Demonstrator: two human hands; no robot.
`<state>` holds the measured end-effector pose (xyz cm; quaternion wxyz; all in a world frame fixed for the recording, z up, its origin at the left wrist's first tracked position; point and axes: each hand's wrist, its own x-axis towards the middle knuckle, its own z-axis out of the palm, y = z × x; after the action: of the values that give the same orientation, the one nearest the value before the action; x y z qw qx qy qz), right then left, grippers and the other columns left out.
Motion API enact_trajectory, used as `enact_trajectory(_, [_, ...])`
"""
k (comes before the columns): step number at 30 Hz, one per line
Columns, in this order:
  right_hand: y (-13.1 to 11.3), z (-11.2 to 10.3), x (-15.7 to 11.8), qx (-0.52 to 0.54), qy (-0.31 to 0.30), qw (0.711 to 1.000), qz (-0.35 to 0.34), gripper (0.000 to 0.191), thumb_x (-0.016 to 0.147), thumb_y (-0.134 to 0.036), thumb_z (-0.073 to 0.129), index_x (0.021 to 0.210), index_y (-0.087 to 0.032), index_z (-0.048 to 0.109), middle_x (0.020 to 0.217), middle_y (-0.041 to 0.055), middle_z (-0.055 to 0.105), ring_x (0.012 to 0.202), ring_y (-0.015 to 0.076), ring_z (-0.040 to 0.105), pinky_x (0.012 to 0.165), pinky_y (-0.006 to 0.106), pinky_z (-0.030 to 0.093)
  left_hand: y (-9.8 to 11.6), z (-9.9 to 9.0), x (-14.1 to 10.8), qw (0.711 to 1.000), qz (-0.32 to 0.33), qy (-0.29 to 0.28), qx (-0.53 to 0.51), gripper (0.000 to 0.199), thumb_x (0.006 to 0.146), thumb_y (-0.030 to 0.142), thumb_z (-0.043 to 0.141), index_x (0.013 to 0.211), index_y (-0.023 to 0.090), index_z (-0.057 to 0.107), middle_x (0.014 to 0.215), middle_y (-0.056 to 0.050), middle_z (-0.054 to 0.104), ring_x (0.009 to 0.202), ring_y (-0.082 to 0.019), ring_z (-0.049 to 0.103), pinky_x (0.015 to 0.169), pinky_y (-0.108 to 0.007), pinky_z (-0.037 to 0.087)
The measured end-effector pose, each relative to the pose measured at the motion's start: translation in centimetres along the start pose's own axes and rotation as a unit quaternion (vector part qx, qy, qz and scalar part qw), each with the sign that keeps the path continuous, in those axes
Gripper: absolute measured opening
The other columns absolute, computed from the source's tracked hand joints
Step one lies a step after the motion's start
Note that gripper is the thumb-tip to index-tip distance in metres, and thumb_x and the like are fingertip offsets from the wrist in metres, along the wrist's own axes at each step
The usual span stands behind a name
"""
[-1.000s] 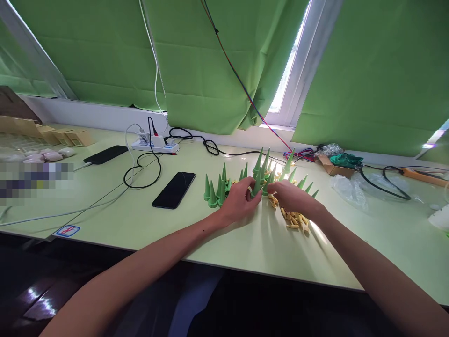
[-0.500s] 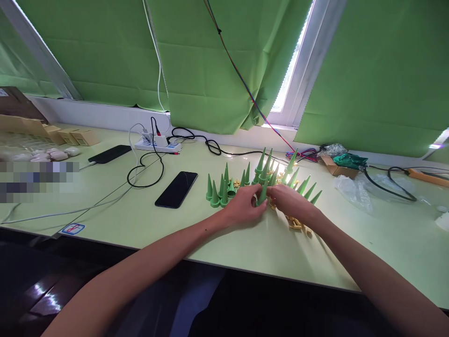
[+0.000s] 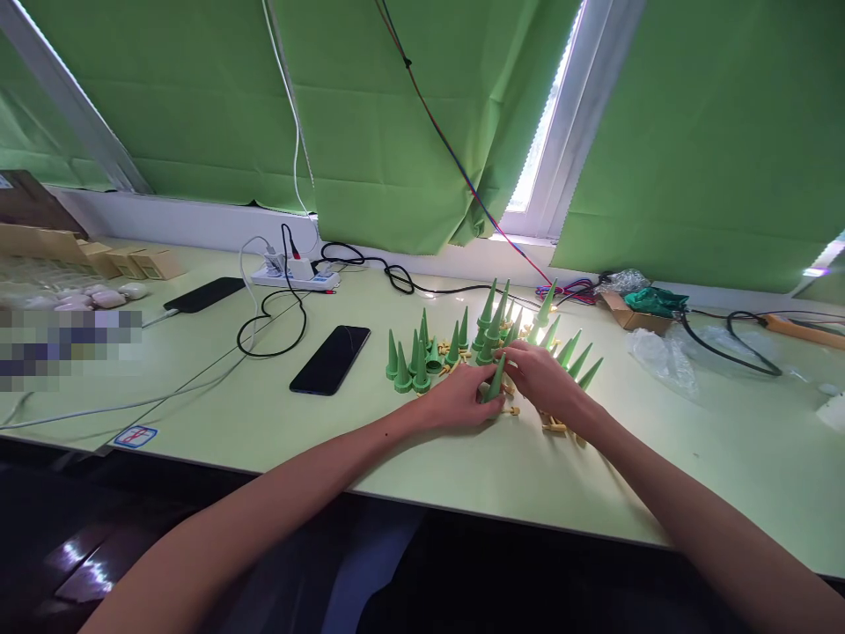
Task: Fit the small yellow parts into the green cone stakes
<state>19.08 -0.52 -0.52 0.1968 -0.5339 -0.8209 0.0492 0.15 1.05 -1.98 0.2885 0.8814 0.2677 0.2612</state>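
My left hand (image 3: 466,394) is closed around a green plastic cone (image 3: 495,380) that stands with its point up. Just beyond it, my right hand (image 3: 542,377) has its fingers pinched together close to the cone's tip; whatever they hold is hidden. Several similar green cones (image 3: 402,370) stand on the table to the left of my hands, and more cones (image 3: 489,328) rise behind them. To the right, further cones (image 3: 578,359) lean at a slant. Small tan pegs (image 3: 554,424) lie scattered among the cones and under my right wrist.
A black phone (image 3: 330,359) lies left of the cones, with another phone (image 3: 206,295) farther back. Behind are a white power strip (image 3: 295,278) and looping black cable (image 3: 400,279). A small cardboard box (image 3: 634,314) and clear plastic bag (image 3: 665,359) sit at the right.
My left hand and its cone have lowered slightly toward me. My right hand has shifted a little up and left. A tan peg now shows beside my left fingertips.
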Motion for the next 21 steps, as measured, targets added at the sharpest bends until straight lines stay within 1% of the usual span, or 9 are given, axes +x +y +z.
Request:
enact_trajectory(2, [-0.1,0.2,-0.4,0.031,0.068,0.997,-0.007,0.023,0.097,-0.019,0.044,0.097,-0.017,0.067,0.092,0.0087,0.062,0.080,0.0190,0.060,0.071,0.029,0.045,-0.2,0.1,0.0,1.000,-0.012,0.008,0.006,0.010,0.081,0.029,0.057,0.085,0.019,0.059,0.054,0.005,0.049,0.047,-0.011,0.045,0.050,-0.025,0.032])
enact_trajectory(4, [-0.5,0.4,-0.8,0.062,0.119,0.991,0.002,0.022,0.098,-0.022,0.045,0.099,-0.018,0.067,0.094,0.0090,0.063,0.081,0.0198,0.061,0.073,0.030,0.047,-0.3,0.2,0.1,0.999,-0.026,0.023,0.003,0.012,0.082,0.031,0.057,0.083,0.019,0.056,0.055,0.005,0.050,0.048,-0.011,0.045,0.049,-0.025,0.031])
enact_trajectory(8, [-1.9,0.8,-1.7,0.133,0.176,0.975,0.041,0.023,0.098,-0.026,0.044,0.101,-0.019,0.066,0.101,0.0099,0.063,0.080,0.0191,0.062,0.071,0.031,0.051,-0.3,0.0,0.2,0.996,-0.055,0.072,-0.016,0.022,0.086,0.038,0.056,0.077,0.019,0.051,0.055,0.005,0.047,0.047,-0.010,0.042,0.047,-0.025,0.028])
enact_trajectory(11, [-2.9,0.9,-2.3,0.171,0.215,0.958,0.081,0.022,0.099,-0.029,0.043,0.099,-0.018,0.062,0.099,0.0099,0.061,0.074,0.0180,0.061,0.066,0.030,0.051,-0.1,-0.4,0.3,0.991,-0.066,0.108,-0.040,0.027,0.089,0.043,0.054,0.079,0.018,0.052,0.055,0.005,0.044,0.047,-0.010,0.040,0.046,-0.024,0.027])
enact_trajectory(13, [-3.5,0.9,-2.6,0.183,0.208,0.956,0.097,0.020,0.099,-0.030,0.042,0.096,-0.019,0.058,0.098,0.0098,0.062,0.073,0.0181,0.060,0.063,0.030,0.049,0.0,-0.6,0.4,0.988,-0.067,0.131,-0.050,0.028,0.090,0.044,0.053,0.081,0.018,0.054,0.055,0.006,0.043,0.047,-0.009,0.038,0.046,-0.024,0.027])
enact_trajectory(16, [-4.3,1.1,-3.2,0.198,0.176,0.958,0.114,0.016,0.098,-0.032,0.043,0.093,-0.020,0.052,0.094,0.0075,0.063,0.070,0.0178,0.060,0.061,0.029,0.046,0.1,-0.7,0.3,0.983,-0.073,0.161,-0.058,0.031,0.090,0.047,0.054,0.080,0.017,0.054,0.056,0.005,0.044,0.047,-0.008,0.037,0.046,-0.023,0.027])
enact_trajectory(18, [-4.9,1.4,-3.6,0.198,0.178,0.956,0.125,0.016,0.098,-0.033,0.042,0.091,-0.021,0.049,0.093,0.0062,0.064,0.068,0.0178,0.059,0.061,0.029,0.044,0.1,-0.7,0.3,0.980,-0.076,0.168,-0.068,0.033,0.091,0.048,0.052,0.081,0.017,0.054,0.058,0.004,0.047,0.047,-0.008,0.037,0.047,-0.023,0.027])
enact_trajectory(21, [-5.6,2.3,-3.9,0.191,0.177,0.958,0.120,0.016,0.099,-0.034,0.040,0.092,-0.021,0.047,0.089,0.0052,0.064,0.065,0.0179,0.057,0.060,0.030,0.041,0.0,-0.6,0.4,0.978,-0.080,0.176,-0.081,0.035,0.091,0.050,0.051,0.078,0.017,0.052,0.060,0.003,0.048,0.048,-0.009,0.039,0.048,-0.024,0.027])
